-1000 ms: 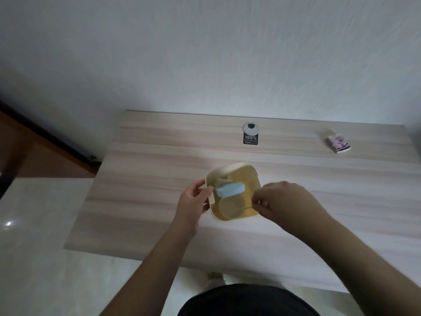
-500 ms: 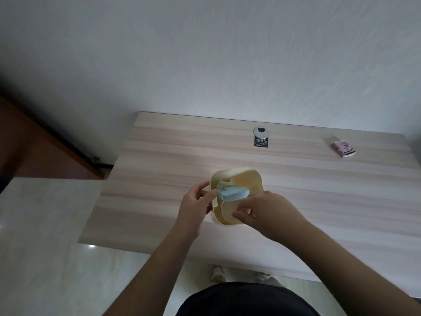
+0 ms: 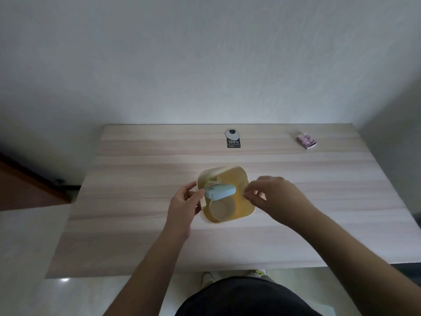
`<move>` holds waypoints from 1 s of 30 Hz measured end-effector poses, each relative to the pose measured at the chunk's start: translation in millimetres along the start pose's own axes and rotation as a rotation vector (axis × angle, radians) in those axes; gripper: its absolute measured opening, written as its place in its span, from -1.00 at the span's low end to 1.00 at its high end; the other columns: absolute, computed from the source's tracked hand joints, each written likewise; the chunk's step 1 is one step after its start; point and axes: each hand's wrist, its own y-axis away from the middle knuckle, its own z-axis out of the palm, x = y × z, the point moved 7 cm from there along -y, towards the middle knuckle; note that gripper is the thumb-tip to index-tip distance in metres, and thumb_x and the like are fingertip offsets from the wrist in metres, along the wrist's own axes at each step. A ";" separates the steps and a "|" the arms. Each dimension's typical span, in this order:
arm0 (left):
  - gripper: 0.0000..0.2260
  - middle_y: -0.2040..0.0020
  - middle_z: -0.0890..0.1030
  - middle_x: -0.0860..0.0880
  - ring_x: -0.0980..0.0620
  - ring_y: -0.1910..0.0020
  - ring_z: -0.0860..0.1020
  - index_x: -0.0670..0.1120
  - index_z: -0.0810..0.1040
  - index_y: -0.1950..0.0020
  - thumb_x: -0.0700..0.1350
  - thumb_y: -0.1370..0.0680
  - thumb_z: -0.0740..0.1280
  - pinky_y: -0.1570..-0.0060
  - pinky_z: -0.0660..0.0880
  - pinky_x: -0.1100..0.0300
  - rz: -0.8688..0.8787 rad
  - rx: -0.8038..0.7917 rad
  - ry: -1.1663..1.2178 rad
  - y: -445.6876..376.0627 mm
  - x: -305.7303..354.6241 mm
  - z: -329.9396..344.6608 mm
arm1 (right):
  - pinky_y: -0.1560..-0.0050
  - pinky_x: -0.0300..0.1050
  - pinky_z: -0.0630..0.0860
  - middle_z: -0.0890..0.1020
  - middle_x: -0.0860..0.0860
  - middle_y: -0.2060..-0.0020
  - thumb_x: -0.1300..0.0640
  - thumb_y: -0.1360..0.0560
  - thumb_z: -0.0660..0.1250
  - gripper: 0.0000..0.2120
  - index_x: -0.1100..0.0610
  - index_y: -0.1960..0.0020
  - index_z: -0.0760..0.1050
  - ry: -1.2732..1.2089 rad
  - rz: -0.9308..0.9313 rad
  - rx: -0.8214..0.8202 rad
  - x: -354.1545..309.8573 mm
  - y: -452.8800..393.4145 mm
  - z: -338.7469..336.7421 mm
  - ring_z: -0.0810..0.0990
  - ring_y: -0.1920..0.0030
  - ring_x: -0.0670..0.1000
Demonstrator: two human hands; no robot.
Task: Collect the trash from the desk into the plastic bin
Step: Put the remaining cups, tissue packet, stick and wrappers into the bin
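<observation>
left hand point(image 3: 185, 202) pinching one end of a pale blue packet point(image 3: 219, 192) over the yellow plastic bin point(image 3: 247, 207). right hand point(image 3: 273, 195) just beside, fingertips drawn together at the bin's rim, contents unclear. beyond, well apart on the desk point(image 3: 136, 179), a pink packet point(image 3: 306, 140).

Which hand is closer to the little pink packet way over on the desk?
Right. The right hand is over the yellow plastic bin's right rim, nearer the small pink packet; the left hand is at the bin's far side.
</observation>
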 end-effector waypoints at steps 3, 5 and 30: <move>-0.72 0.07 0.55 -0.17 -0.12 0.10 0.54 -0.07 0.59 -0.24 -0.20 -0.53 0.42 -0.07 0.55 -0.11 -0.015 -0.037 -0.007 -3.7 -0.9 18.7 | 0.09 -0.09 0.51 0.66 -0.07 0.06 0.00 -0.51 0.35 -0.85 0.00 -0.01 0.65 0.038 -0.172 -0.088 -12.8 11.7 18.5 0.60 0.13 -0.01; -0.70 0.05 0.55 -0.19 -0.14 0.09 0.54 -0.11 0.58 -0.26 -0.21 -0.53 0.41 -0.12 0.55 -0.17 -0.018 -0.064 -0.008 -5.9 -0.2 30.1 | 0.06 -0.06 0.53 0.67 -0.05 0.02 0.05 -0.48 0.39 -0.83 0.04 -0.04 0.65 0.119 -0.271 -0.073 -18.1 20.1 29.2 0.62 0.09 0.03; -0.78 0.08 0.59 -0.10 -0.04 0.11 0.60 0.07 0.63 -0.14 -0.12 -0.50 0.44 0.03 0.60 0.07 -0.005 -0.181 -0.121 -13.9 -0.8 88.4 | -0.25 -0.08 0.39 0.67 -0.06 0.01 -0.01 -0.54 0.25 -0.76 0.03 -0.13 0.58 0.260 -0.079 0.075 56.8 53.6 12.2 0.59 -0.08 0.03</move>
